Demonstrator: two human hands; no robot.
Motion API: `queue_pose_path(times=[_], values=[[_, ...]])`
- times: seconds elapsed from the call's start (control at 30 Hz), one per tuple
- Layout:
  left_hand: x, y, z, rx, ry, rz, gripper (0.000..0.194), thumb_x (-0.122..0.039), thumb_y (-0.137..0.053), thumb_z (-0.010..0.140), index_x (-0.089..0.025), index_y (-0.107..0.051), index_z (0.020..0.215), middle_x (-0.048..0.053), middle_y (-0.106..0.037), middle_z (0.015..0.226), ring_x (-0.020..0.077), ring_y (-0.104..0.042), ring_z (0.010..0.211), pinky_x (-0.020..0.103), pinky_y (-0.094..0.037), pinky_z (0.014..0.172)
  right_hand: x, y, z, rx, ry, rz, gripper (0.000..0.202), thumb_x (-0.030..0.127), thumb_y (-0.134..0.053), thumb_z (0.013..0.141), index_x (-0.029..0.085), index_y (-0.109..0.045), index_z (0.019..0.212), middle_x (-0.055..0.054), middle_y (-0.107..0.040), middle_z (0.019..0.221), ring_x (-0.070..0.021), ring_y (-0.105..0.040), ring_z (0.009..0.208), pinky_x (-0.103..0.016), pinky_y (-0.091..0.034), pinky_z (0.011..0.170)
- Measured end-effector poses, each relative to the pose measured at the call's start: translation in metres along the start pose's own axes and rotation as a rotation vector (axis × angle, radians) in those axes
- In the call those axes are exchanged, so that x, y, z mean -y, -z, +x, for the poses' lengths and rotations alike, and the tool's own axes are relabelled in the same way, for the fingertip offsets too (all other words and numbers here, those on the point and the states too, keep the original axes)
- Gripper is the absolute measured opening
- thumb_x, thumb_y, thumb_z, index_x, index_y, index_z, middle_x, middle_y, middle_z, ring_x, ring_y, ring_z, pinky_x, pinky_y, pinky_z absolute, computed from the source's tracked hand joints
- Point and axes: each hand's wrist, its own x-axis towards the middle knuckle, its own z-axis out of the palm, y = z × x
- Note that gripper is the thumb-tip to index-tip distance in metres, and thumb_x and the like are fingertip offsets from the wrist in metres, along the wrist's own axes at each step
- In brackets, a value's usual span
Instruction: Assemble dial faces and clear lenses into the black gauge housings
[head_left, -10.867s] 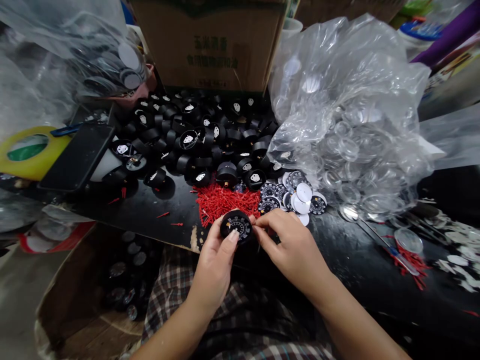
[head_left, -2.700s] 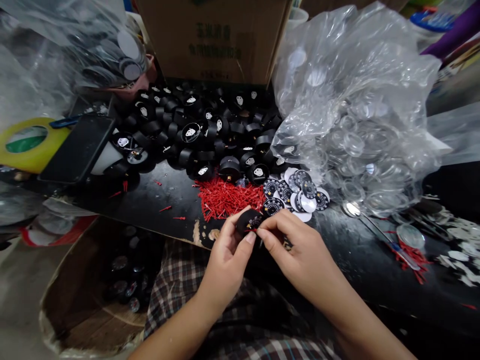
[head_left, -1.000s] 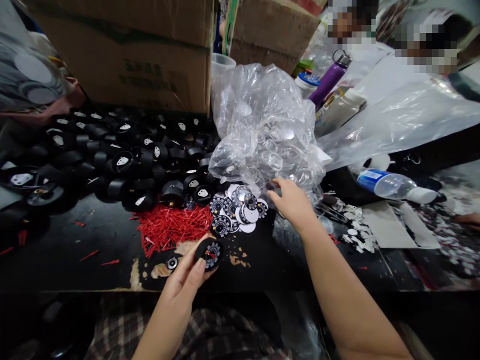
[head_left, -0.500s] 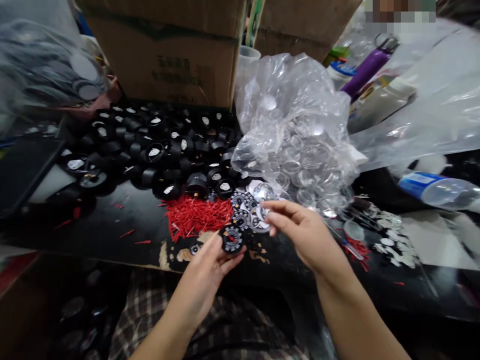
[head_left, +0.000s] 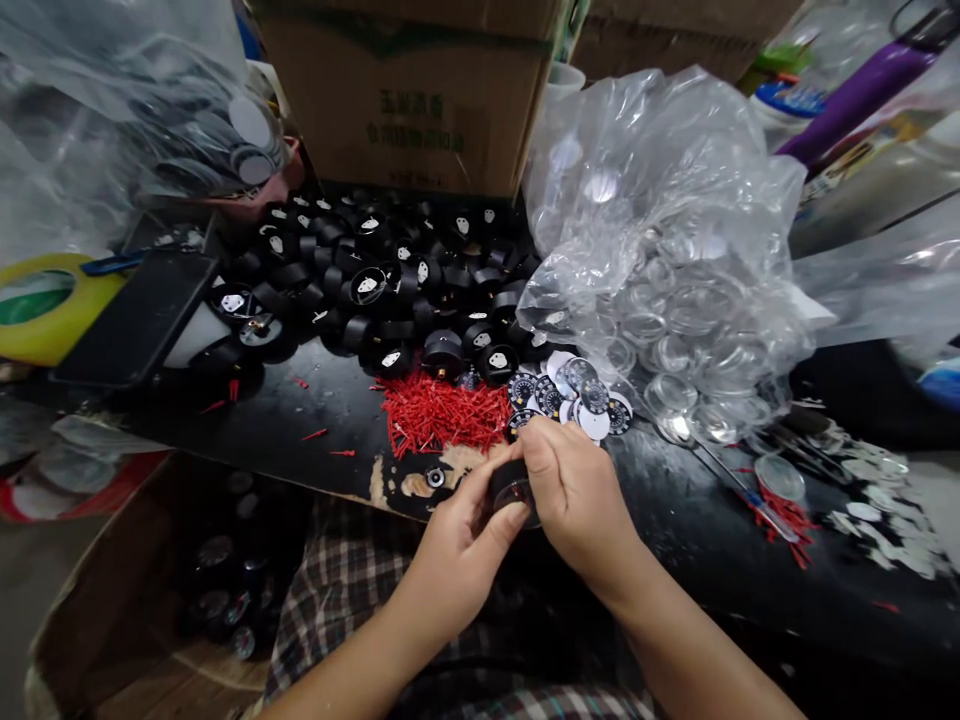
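1. Left hand (head_left: 459, 560): fingers and thumb were clamped on the round black gauge (head_left: 510, 484), thumb across the lower near side, fingers around its left side.
2. Right hand (head_left: 589, 495): fingers were curled together and closed on the gauge's right side. Their tips were turned inward and hidden.
3. Gauge, position: held between both hands, above the near edge of the black table (head_left: 300, 440), just nearer the wearer than the red pointers (head_left: 446, 415).
4. Gauge, appearance: a short black cylinder, tilted, with a dark face and a small trace of red on it. A faint glassy edge showed at the lower right; whether a clear cover was seated there could not be told.
5. Gauge, obscured: markings on the face were unreadable, and the right side was covered by the hand.
6. Near surroundings: the red pointers lay in a loose heap. Beside them were overlapping printed dials (head_left: 594, 396), some white side up, the nearest partly behind the right hand. A small ring-shaped part (head_left: 435, 478) lay on a worn patch.
7. Farther out: black housings (head_left: 375, 325) were crowded in front of a cardboard box (head_left: 405, 110). A plastic bag (head_left: 667, 170) held clear round covers (head_left: 675, 352), blurred together by the film.
8. Frame limits: the purple bottle (head_left: 862, 95) was cut off at the upper right, the yellow tape roll (head_left: 90, 300) at the left.
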Motion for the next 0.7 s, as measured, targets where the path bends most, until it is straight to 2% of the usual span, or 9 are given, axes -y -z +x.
queue_pose_path(times=[0.17, 0.23, 0.3, 0.37, 0.4, 0.47, 0.5, 0.57, 0.7], values=[[-0.004, 0.003, -0.004, -0.037, -0.062, 0.162, 0.043, -0.031, -0.058, 0.087, -0.028, -0.056, 0.13, 0.002, -0.058, 0.137, 0.024, -0.05, 0.129, 0.038, -0.034, 0.112, 0.008, -0.012, -0.001, -0.053, 0.085, 0.022, 0.037, 0.022, -0.028, 0.098, 0.022, -0.041, 0.064, 0.001, -0.048, 0.058, -0.0144, -0.044, 0.057, -0.029, -0.032, 0.06], [-0.005, 0.012, -0.01, -0.04, -0.027, 0.164, 0.042, -0.032, -0.059, 0.086, -0.028, -0.057, 0.128, 0.003, -0.06, 0.135, 0.0246, -0.051, 0.128, 0.038, -0.036, 0.11, 0.011, -0.013, -0.001, 0.009, 0.079, 0.055, 0.038, 0.024, -0.03, 0.099, 0.022, -0.044, 0.063, 0.001, -0.05, 0.058, -0.0143, -0.045, 0.057, -0.029, -0.033, 0.062], [-0.003, 0.031, -0.024, -0.066, 0.053, 0.162, 0.041, -0.035, -0.061, 0.085, -0.028, -0.06, 0.125, 0.003, -0.062, 0.132, 0.0257, -0.054, 0.125, 0.038, -0.04, 0.108, 0.011, -0.012, -0.002, 0.132, 0.056, 0.146, 0.036, 0.029, -0.035, 0.099, 0.021, -0.051, 0.068, 0.001, -0.056, 0.063, -0.0141, -0.05, 0.061, -0.029, -0.036, 0.064], [0.001, 0.059, -0.046, -0.206, 0.115, 0.217, 0.039, -0.037, -0.061, 0.084, -0.03, -0.062, 0.123, 0.003, -0.063, 0.13, 0.0265, -0.055, 0.124, 0.04, -0.04, 0.107, 0.007, -0.009, -0.003, 0.218, 0.011, 0.275, 0.029, 0.033, -0.039, 0.098, 0.022, -0.06, 0.081, 0.001, -0.064, 0.075, -0.0145, -0.057, 0.071, -0.028, -0.039, 0.069], [0.002, 0.074, -0.058, -0.346, 0.109, 0.279, 0.039, -0.038, -0.06, 0.084, -0.031, -0.062, 0.122, 0.002, -0.064, 0.129, 0.027, -0.054, 0.124, 0.042, -0.038, 0.108, 0.005, -0.008, -0.003, 0.227, -0.023, 0.324, 0.026, 0.034, -0.04, 0.098, 0.023, -0.062, 0.088, 0.001, -0.066, 0.081, -0.0149, -0.059, 0.076, -0.028, -0.04, 0.07], [0.002, 0.101, -0.075, -0.62, 0.013, 0.533, 0.04, -0.036, -0.062, 0.083, -0.032, -0.061, 0.122, 0.002, -0.059, 0.136, 0.0274, -0.046, 0.132, 0.044, -0.028, 0.114, 0.003, -0.009, -0.003, 0.218, -0.083, 0.363, 0.024, 0.036, -0.041, 0.097, 0.024, -0.062, 0.094, 0.0, -0.067, 0.087, -0.016, -0.061, 0.081, -0.029, -0.041, 0.071], [0.001, 0.111, -0.078, -0.71, -0.053, 0.685, 0.041, -0.035, -0.063, 0.081, -0.031, -0.061, 0.122, 0.002, -0.054, 0.14, 0.0274, -0.04, 0.136, 0.044, -0.022, 0.116, 0.004, -0.011, -0.002, 0.229, -0.091, 0.366, 0.024, 0.035, -0.042, 0.097, 0.024, -0.062, 0.092, 0.0, -0.067, 0.086, -0.0164, -0.061, 0.081, -0.029, -0.042, 0.072], [-0.005, 0.12, -0.067, -0.75, -0.146, 0.883, 0.039, -0.033, -0.059, 0.084, -0.028, -0.058, 0.124, 0.005, -0.051, 0.142, 0.0258, -0.038, 0.136, 0.044, -0.021, 0.116, 0.009, -0.017, 0.0, 0.3, -0.045, 0.359, 0.022, 0.032, -0.044, 0.096, 0.023, -0.061, 0.086, 0.0, -0.068, 0.085, -0.017, -0.061, 0.08, -0.032, -0.042, 0.074], [-0.025, 0.111, 0.008, -0.559, -0.248, 0.931, 0.04, -0.038, -0.049, 0.091, -0.022, -0.052, 0.128, 0.01, -0.062, 0.126, 0.0238, -0.058, 0.114, 0.041, -0.041, 0.101, 0.021, -0.022, 0.0, 0.368, 0.065, 0.326, 0.021, 0.027, -0.045, 0.095, 0.022, -0.06, 0.081, 0.0, -0.068, 0.083, -0.0171, -0.061, 0.079, -0.034, -0.043, 0.076]])
